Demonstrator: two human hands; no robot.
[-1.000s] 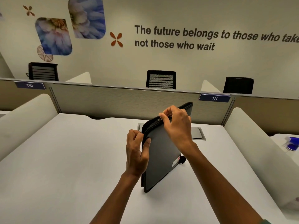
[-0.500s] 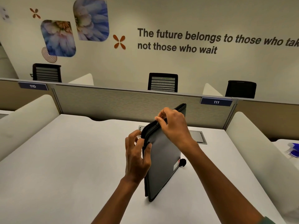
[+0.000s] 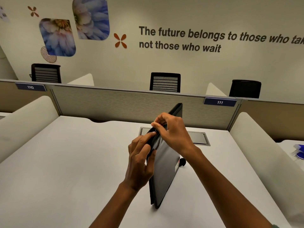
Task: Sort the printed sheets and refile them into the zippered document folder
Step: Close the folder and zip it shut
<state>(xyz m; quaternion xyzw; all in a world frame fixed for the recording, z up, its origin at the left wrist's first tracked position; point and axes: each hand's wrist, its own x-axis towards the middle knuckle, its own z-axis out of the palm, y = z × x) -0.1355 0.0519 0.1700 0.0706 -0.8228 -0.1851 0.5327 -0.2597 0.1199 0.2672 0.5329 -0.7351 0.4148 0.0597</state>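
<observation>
while the black zippered document folder [image 3: 164, 165] stands on edge on the white worktop [image 3: 65, 162], the left hand [image 3: 139, 162] has its grip clamped on the near upper corner, and the right hand [image 3: 172, 130] pinches the top edge.

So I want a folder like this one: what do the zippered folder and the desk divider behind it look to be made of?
The zippered document folder looks like black faux leather or vinyl: a smooth cover with a soft sheen and a stitched-looking edge, though real leather can't be ruled out. The desk divider seems fabric-covered, with a fine woven grey-beige texture and a thin metal-looking top rail.
</observation>
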